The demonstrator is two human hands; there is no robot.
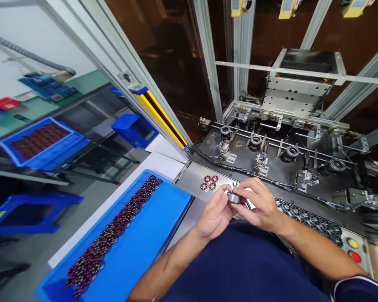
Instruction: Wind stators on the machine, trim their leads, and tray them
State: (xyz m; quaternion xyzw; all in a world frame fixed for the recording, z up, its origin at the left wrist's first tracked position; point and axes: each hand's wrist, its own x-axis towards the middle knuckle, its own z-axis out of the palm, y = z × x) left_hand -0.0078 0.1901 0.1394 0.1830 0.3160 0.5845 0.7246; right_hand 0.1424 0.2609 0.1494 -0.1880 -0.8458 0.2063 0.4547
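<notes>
In front of my body, a small round metal part (234, 198) with a dark top and a silver side is held between both hands. The fingers of my left hand (214, 213) are closed on its left side. From the right, my right hand (258, 204) pinches it with thumb and fingers. Something dark and pronged (234, 185) shows just above the part; I cannot tell whether it belongs to it. Just left of the hands, several round red and brass-coloured parts (212, 186) lie on a metal plate (189, 176).
A blue tray (145, 243) at left holds rows of red-and-black round parts (113, 230). Ahead stands a machine bed (271, 159) with ring-shaped fixtures (255, 141). Dark metal rings (311, 222) line its right front, near yellow and red buttons (354, 256). A yellow-edged upright (164, 119) rises at left.
</notes>
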